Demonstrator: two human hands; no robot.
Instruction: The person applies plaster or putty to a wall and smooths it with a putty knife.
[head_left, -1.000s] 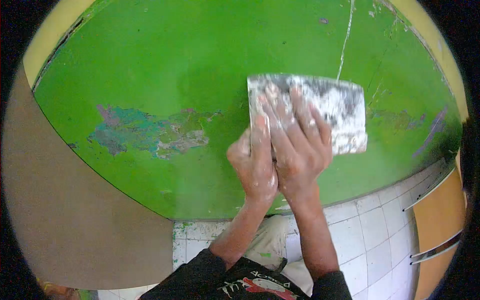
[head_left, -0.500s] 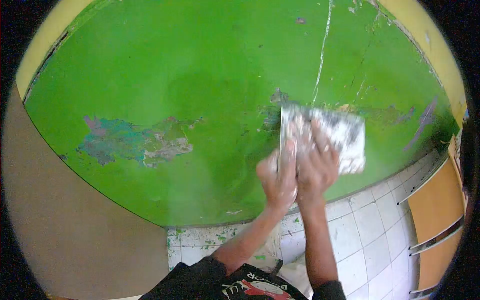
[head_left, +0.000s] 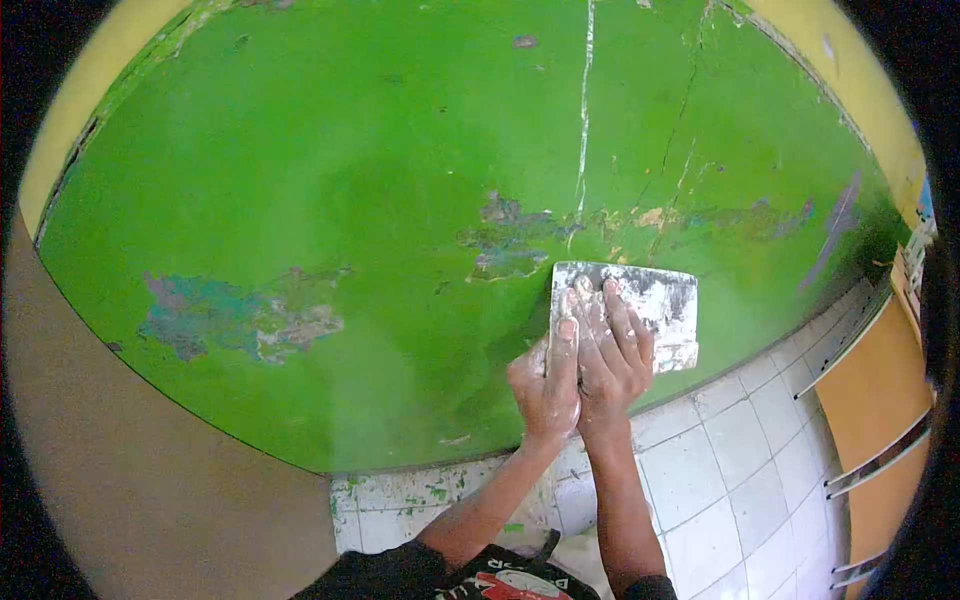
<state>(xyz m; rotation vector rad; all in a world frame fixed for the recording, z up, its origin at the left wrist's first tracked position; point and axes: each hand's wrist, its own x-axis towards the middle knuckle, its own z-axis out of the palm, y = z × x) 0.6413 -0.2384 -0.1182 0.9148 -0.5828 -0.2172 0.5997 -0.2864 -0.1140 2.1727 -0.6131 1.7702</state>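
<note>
A wide flat putty blade (head_left: 675, 312), smeared with white and grey filler, lies close against the green wall (head_left: 400, 150). My left hand (head_left: 545, 385) grips its left edge, the fingers pointing up along it. My right hand (head_left: 612, 355) presses on the blade's face beside the left, fingers stretched over it. White filler coats the fingers of both hands. Any handle is hidden under my hands. Just above the blade are a patch of peeled paint (head_left: 510, 235) and a white filled crack (head_left: 586, 110) that runs upward.
Another peeled patch (head_left: 215, 310) marks the wall at left. White floor tiles (head_left: 690, 465) with green paint flakes lie below. A brown surface (head_left: 150, 450) fills the lower left. Tan wooden panels (head_left: 875, 390) stand at the right, near the yellow wall border (head_left: 850, 70).
Both hands and the blade have moved down the wall, uncovering more of the peeled patch and the crack's lower end. The view has shifted slightly, so the wall appears further left.
</note>
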